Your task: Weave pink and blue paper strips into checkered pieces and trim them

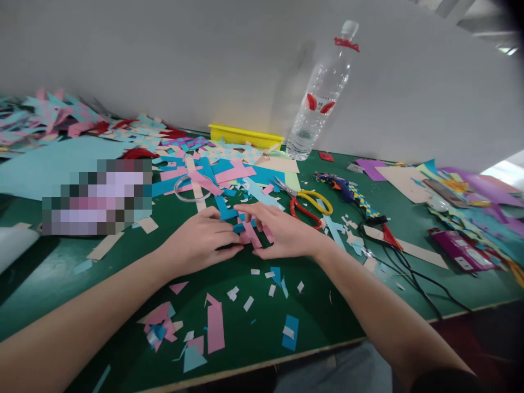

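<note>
We note pink and blue paper strips point(251, 234) well in from the middle of the worktop's point(315, 305) front edge, between both hands. Right hand point(282, 229): thumb and forefinger wide apart, arched over them. Left hand point(208, 237): bent fingertips at one blue end; pinching or merely touching, we cannot tell.

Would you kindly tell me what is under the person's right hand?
Pink and blue strips show beneath the bent fingers of the right hand, beside the left hand. Whatever part of them lies behind the fingers or palm is covered and cannot be seen.
</note>
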`<action>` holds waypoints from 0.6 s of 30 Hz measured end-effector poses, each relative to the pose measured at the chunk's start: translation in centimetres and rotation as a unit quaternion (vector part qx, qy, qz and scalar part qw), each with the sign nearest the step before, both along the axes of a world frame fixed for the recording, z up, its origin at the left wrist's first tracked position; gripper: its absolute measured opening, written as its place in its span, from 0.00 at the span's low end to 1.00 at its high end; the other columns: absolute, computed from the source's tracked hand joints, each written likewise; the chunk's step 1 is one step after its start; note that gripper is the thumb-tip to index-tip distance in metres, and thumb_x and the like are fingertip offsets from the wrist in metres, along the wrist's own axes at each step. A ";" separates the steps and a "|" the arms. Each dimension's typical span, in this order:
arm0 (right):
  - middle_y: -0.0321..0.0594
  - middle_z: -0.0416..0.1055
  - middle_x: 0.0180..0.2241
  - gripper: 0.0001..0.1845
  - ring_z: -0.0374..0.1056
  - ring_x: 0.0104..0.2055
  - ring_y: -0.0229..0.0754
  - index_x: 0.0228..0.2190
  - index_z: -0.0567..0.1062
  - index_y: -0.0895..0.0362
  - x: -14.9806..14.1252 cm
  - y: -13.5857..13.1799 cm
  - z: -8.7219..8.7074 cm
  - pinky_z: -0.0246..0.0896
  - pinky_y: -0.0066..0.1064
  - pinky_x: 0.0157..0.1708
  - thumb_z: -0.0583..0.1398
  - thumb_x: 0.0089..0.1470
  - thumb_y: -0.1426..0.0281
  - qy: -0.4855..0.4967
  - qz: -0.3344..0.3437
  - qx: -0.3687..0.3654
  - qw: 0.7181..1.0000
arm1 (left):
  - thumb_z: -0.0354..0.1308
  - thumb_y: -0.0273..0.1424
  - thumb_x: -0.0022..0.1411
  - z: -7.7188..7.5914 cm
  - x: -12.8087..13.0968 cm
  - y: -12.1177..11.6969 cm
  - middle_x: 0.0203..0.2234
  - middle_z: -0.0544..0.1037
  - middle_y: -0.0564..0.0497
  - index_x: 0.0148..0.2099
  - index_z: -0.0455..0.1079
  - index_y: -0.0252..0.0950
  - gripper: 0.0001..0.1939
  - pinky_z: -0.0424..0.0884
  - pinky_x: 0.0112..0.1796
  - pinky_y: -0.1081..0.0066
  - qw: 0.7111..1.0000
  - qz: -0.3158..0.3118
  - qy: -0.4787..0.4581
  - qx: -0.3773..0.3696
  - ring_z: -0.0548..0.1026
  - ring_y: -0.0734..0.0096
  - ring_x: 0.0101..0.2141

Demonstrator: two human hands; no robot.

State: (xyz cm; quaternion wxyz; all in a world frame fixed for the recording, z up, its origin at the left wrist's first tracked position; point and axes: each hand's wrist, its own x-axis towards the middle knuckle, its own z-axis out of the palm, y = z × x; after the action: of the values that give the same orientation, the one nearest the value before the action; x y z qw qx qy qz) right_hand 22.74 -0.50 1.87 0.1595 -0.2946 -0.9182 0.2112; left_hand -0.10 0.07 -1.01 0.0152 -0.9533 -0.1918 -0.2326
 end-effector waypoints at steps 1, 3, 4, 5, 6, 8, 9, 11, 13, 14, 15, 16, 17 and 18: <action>0.44 0.62 0.53 0.42 0.61 0.52 0.46 0.61 0.49 0.51 0.0 0.0 -0.1 0.56 0.41 0.52 0.61 0.48 0.73 0.001 -0.006 0.005 1.000 | 0.50 0.33 0.67 0.0 -0.1 0.1 0.30 0.81 0.53 0.39 0.74 0.38 0.11 0.60 0.38 0.65 1.000 0.002 -0.004 0.005 0.75 0.70 0.30; 0.43 0.64 0.51 0.40 0.64 0.46 0.43 0.60 0.51 0.51 0.0 -0.1 -0.2 0.58 0.40 0.51 0.59 0.49 0.76 0.006 -0.018 0.010 1.000 | 0.50 0.32 0.66 0.0 -0.1 0.1 0.30 0.81 0.53 0.39 0.73 0.38 0.10 0.60 0.38 0.65 1.000 0.004 -0.013 0.013 0.75 0.71 0.29; 0.42 0.65 0.50 0.39 0.65 0.42 0.41 0.60 0.51 0.50 0.0 -0.1 -0.2 0.60 0.39 0.49 0.58 0.49 0.77 0.010 -0.023 0.012 1.000 | 0.50 0.31 0.66 0.0 -0.1 0.2 0.30 0.81 0.53 0.38 0.73 0.38 0.10 0.60 0.38 0.65 1.000 0.005 -0.018 0.014 0.75 0.71 0.29; 0.41 0.65 0.48 0.38 0.65 0.39 0.40 0.60 0.51 0.50 0.1 -0.1 -0.2 0.61 0.38 0.47 0.57 0.50 0.77 0.017 -0.028 0.014 0.999 | 0.50 0.31 0.66 0.0 -0.1 0.2 0.29 0.81 0.53 0.38 0.74 0.38 0.10 0.61 0.38 0.65 1.000 0.006 -0.021 0.014 0.75 0.71 0.28; 0.41 0.66 0.47 0.37 0.65 0.38 0.39 0.60 0.52 0.49 0.0 0.0 -0.3 0.62 0.38 0.46 0.56 0.51 0.77 0.025 -0.033 0.018 0.999 | 0.50 0.31 0.66 0.0 -0.1 0.2 0.29 0.81 0.53 0.38 0.74 0.38 0.10 0.61 0.38 0.65 1.000 0.006 -0.021 0.012 0.75 0.71 0.28; 0.40 0.67 0.45 0.33 0.65 0.37 0.39 0.59 0.54 0.48 0.0 0.0 -0.4 0.64 0.37 0.44 0.54 0.54 0.77 0.047 -0.045 0.033 0.997 | 0.50 0.32 0.66 0.0 0.0 0.2 0.30 0.81 0.53 0.39 0.74 0.38 0.11 0.61 0.37 0.65 1.000 0.010 -0.016 0.012 0.76 0.71 0.29; 0.40 0.67 0.44 0.31 0.65 0.37 0.39 0.58 0.55 0.49 -0.1 0.0 -0.4 0.64 0.37 0.43 0.53 0.55 0.77 0.059 -0.051 0.041 0.996 | 0.50 0.32 0.66 0.0 0.0 0.1 0.31 0.81 0.53 0.39 0.74 0.39 0.11 0.61 0.37 0.65 1.000 0.015 -0.011 0.012 0.76 0.71 0.29; 0.40 0.67 0.44 0.27 0.66 0.37 0.39 0.57 0.57 0.49 -0.2 0.1 -0.5 0.65 0.37 0.44 0.52 0.57 0.76 0.084 -0.059 0.052 0.993 | 0.50 0.32 0.66 0.0 0.1 0.1 0.32 0.81 0.53 0.40 0.74 0.39 0.11 0.61 0.37 0.65 0.999 0.029 -0.007 0.015 0.76 0.70 0.31; 0.40 0.67 0.44 0.25 0.66 0.37 0.39 0.56 0.57 0.49 -0.2 0.2 -0.5 0.65 0.38 0.44 0.52 0.58 0.75 0.108 -0.063 0.055 0.991 | 0.49 0.32 0.66 0.0 0.1 0.1 0.31 0.81 0.53 0.39 0.74 0.40 0.11 0.61 0.37 0.65 0.999 0.049 -0.009 0.018 0.76 0.69 0.30; 0.40 0.67 0.44 0.25 0.67 0.38 0.39 0.56 0.57 0.49 -0.3 0.2 -0.5 0.65 0.38 0.45 0.52 0.58 0.75 0.119 -0.062 0.055 0.989 | 0.49 0.32 0.66 0.0 0.1 0.2 0.30 0.81 0.53 0.38 0.74 0.40 0.12 0.61 0.36 0.65 0.998 0.058 -0.011 0.019 0.75 0.70 0.29; 0.40 0.67 0.45 0.25 0.67 0.38 0.39 0.56 0.57 0.49 -0.3 0.2 -0.5 0.65 0.38 0.46 0.52 0.58 0.74 0.129 -0.063 0.056 0.988 | 0.50 0.32 0.66 0.0 0.0 0.2 0.29 0.81 0.53 0.37 0.75 0.40 0.12 0.61 0.36 0.65 0.997 0.067 -0.013 0.019 0.75 0.70 0.28; 0.40 0.67 0.45 0.25 0.67 0.38 0.38 0.56 0.57 0.49 -0.3 0.2 -0.5 0.65 0.39 0.46 0.52 0.59 0.74 0.139 -0.064 0.056 0.987 | 0.50 0.32 0.66 0.0 0.0 0.2 0.29 0.81 0.52 0.36 0.75 0.40 0.12 0.61 0.36 0.65 0.997 0.074 -0.015 0.020 0.74 0.70 0.28; 0.40 0.67 0.45 0.25 0.67 0.38 0.38 0.56 0.57 0.49 -0.3 0.2 -0.5 0.65 0.39 0.47 0.52 0.58 0.74 0.147 -0.066 0.057 0.985 | 0.50 0.33 0.66 0.0 0.0 0.2 0.30 0.81 0.52 0.37 0.75 0.39 0.12 0.61 0.36 0.64 0.996 0.082 -0.014 0.020 0.74 0.70 0.28; 0.39 0.67 0.45 0.25 0.67 0.37 0.37 0.56 0.57 0.49 -0.3 0.2 -0.5 0.64 0.39 0.48 0.53 0.58 0.75 0.153 -0.068 0.058 0.984 | 0.50 0.34 0.66 0.0 0.0 0.3 0.30 0.81 0.52 0.37 0.75 0.39 0.12 0.61 0.37 0.64 0.996 0.088 -0.011 0.019 0.75 0.69 0.29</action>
State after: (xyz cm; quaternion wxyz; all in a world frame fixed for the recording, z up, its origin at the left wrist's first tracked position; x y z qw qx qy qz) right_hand 22.44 -0.32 1.36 0.3290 -0.3111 -0.8713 0.1893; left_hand -0.14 0.33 -1.04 0.0514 -0.9297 -0.2706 -0.2443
